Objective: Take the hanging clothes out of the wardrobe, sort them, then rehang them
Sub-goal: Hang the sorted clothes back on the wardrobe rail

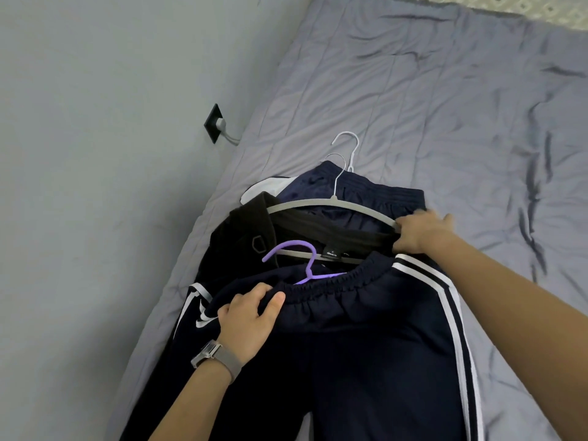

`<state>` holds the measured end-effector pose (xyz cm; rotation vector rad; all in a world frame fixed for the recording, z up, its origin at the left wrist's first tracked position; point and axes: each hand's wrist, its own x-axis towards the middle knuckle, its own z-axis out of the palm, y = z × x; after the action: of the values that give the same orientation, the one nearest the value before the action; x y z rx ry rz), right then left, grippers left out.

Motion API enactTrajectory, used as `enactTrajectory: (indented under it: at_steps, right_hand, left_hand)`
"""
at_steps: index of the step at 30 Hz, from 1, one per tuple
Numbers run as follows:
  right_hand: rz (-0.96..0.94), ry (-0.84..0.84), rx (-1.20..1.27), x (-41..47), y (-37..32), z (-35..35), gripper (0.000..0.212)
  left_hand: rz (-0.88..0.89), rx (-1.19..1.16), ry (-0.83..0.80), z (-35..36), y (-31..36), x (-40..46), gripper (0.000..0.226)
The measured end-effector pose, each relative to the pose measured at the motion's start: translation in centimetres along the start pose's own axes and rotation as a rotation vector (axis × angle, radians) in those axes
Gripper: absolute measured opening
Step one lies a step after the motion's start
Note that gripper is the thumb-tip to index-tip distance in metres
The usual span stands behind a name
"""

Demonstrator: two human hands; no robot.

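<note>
The left hand (246,319), a metal-band watch (216,358) on its wrist, gripped the elastic waistband of the navy track pants (366,354), thumb on top and fingers curled under the fabric. Just beyond its fingertips lay a purple hanger (307,262) on a black garment (241,249). Farther right, the right hand (420,233) curled its fingers round the end of a grey hanger (334,206), over navy shorts (366,189) on the grey quilt (445,106).

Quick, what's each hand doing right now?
Left hand: grips the navy pants waistband.
Right hand: holds the grey hanger end.
</note>
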<state>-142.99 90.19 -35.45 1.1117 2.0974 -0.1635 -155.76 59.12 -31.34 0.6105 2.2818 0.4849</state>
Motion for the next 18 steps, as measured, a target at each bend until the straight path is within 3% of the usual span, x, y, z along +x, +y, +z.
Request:
enactTrajectory:
  at_steps: [2, 3, 5, 6, 8, 10, 12, 14, 18]
  right_hand:
    - [-0.111, 0.155, 0.068, -0.9, 0.4, 1.1, 0.011]
    - [-0.199, 0.190, 0.225, -1.6, 0.8, 1.5, 0.012]
    - [-0.329, 0.187, 0.605, -4.0, 1.6, 2.3, 0.023]
    - [-0.351, 0.214, 0.673, -5.4, 2.0, 2.6, 0.029]
    - [-0.383, 0.293, 0.657, -8.5, 2.3, 2.9, 0.046]
    - [-0.424, 0.311, 0.686, -11.6, 2.3, 3.2, 0.062]
    - [-0.492, 0.215, 0.846, -14.2, 2.7, 3.3, 0.066]
    - [-0.589, 0.067, 1.027, -16.9, 3.4, 3.5, 0.063]
    - [-0.767, -0.229, 1.211, -22.6, 4.8, 5.0, 0.022]
  left_hand:
    - [-0.011, -0.001, -0.004, 0.1, 0.1, -0.5, 0.029]
    - [-0.010, -0.004, 0.002, 0.1, 0.2, -0.8, 0.029]
    - [-0.021, -0.047, 0.018, 0.3, 0.5, -1.8, 0.024]
    - [-0.027, -0.088, 0.023, 0.3, 0.7, -2.3, 0.018]
    - [-0.031, -0.157, 0.019, 0.3, 1.0, -3.5, 0.005]
    - [0.008, -0.184, 0.029, 0.2, 1.1, -5.0, 0.012]
    - [0.084, -0.183, 0.084, -0.3, 1.6, -6.7, 0.034]
    - [0.145, -0.180, 0.132, -1.0, 2.2, -8.5, 0.040]
    - [0.221, -0.116, 0.183, -1.8, 3.1, -11.5, 0.046]
